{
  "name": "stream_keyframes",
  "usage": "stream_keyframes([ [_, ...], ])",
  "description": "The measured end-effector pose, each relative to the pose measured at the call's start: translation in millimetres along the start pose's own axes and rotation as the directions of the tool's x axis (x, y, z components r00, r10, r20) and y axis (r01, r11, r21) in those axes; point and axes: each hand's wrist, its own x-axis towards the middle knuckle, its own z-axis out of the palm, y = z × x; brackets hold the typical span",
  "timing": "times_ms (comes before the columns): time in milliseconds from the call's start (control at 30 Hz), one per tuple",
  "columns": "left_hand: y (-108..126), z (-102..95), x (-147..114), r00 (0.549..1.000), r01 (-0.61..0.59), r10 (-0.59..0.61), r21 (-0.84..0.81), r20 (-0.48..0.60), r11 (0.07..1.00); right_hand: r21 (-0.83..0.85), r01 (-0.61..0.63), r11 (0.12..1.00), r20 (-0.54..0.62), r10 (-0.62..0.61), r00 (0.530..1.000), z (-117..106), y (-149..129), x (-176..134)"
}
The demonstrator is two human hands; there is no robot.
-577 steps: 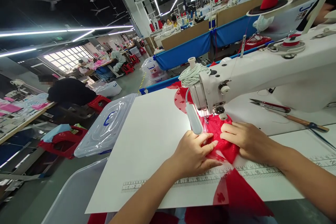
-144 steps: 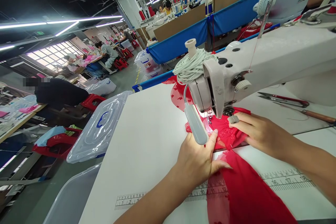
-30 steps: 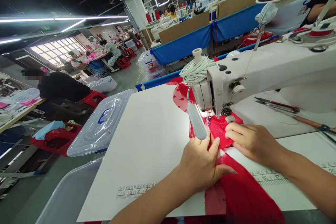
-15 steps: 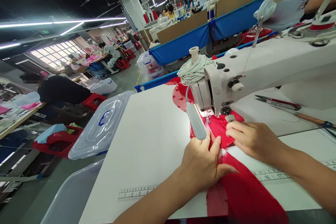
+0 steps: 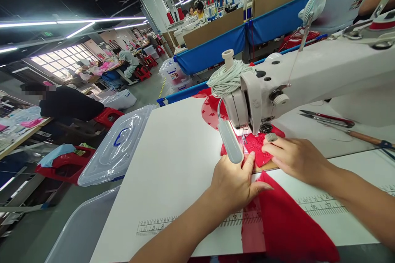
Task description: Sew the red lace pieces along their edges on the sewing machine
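Red lace fabric point(image 5: 258, 148) lies under the presser foot point(image 5: 244, 139) of a white sewing machine point(image 5: 321, 70). My left hand point(image 5: 233, 181) rests flat on the fabric just in front of the foot, fingers stretched forward and thumb spread to the right; a grey lamp head point(image 5: 231, 144) partly covers its fingertips. On the right, my right hand point(image 5: 291, 156) is closed at the fabric's edge, its fingertips pinching the cloth. A plain red piece point(image 5: 290, 218) and a sheer red strip point(image 5: 253, 230) trail toward the table's front edge. More sheer red cloth point(image 5: 211, 111) lies behind the needle.
Thread snips point(image 5: 328, 118) and a wooden-handled tool point(image 5: 364, 136) lie right of the needle area. Printed rulers point(image 5: 154, 226) run along the white table point(image 5: 173, 152). Left of it stands a clear lidded box point(image 5: 120, 148). A person in black point(image 5: 70, 102) sits farther left.
The red lace fabric has moved slightly away from me under the foot, baring a brownish strip at its near edge. Both hands have shifted slightly, keeping their poses.
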Motion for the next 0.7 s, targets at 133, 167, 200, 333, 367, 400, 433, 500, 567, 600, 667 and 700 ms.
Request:
stream_keyframes([
  [133, 0.3, -0.6, 2.5, 1.0, 0.015, -0.015, 0.002, -0.018, 1.0, -0.018, -0.018, 1.0, 0.011, 0.019, 1.0, 0.8, 0.7, 0.6],
  [167, 1.1, -1.1, 3.2, 1.0, 0.015, -0.014, 0.004, -0.024, 1.0, -0.024, -0.023, 0.999, 0.014, 0.024, 1.0, 0.4, 0.2, 0.7],
  [200, 2.3, -1.6, 3.5, 1.0, 0.012, -0.012, 0.007, -0.025, 1.0, -0.027, -0.029, 0.999, 0.013, 0.029, 0.999, -0.3, -0.7, 0.7],
  [333, 10.0, -4.1, 1.0, 1.0, 0.002, -0.002, 0.046, -0.002, 0.999, 0.002, -0.028, 1.0, -0.045, 0.028, 0.999, -5.3, -8.0, 0.2],
  [367, 12.1, -4.6, -0.5, 1.0, 0.005, -0.005, 0.061, 0.001, 0.998, 0.027, -0.009, 1.0, -0.058, 0.011, 0.998, -6.3, -10.0, -0.2],
  [400, 14.0, -5.0, -2.0, 1.0, 0.007, -0.007, 0.075, -0.002, 0.997, 0.064, 0.015, 0.998, -0.063, -0.011, 0.998, -6.9, -11.7, -0.7],
  [433, 15.7, -5.3, -3.4, 1.0, 0.01, -0.009, 0.088, -0.009, 0.996, 0.109, 0.042, 0.993, -0.06, -0.035, 0.998, -7.0, -12.8, -1.4],
  [500, 18.2, -5.7, -5.5, 1.0, 0.012, -0.009, 0.111, -0.023, 0.994, 0.188, 0.088, 0.978, -0.048, -0.081, 0.996, -6.1, -13.2, -3.0],
  [567, 19.6, -5.8, -6.6, 0.999, 0.014, -0.009, 0.124, -0.039, 0.992, 0.212, 0.108, 0.971, -0.037, -0.103, 0.994, -4.9, -11.7, -4.3],
  [600, 20.1, -5.8, -6.7, 0.999, 0.018, -0.012, 0.125, -0.043, 0.992, 0.208, 0.115, 0.971, -0.034, -0.111, 0.993, -4.6, -10.7, -4.6],
  [667, 20.5, -5.4, -6.4, 0.999, 0.025, -0.019, 0.121, -0.05, 0.992, 0.193, 0.128, 0.973, -0.028, -0.125, 0.992, -5.0, -8.8, -4.4],
  [700, 20.4, -5.3, -5.9, 0.998, 0.026, -0.02, 0.116, -0.053, 0.993, 0.187, 0.13, 0.974, -0.03, -0.127, 0.991, -5.5, -8.2, -4.0],
])
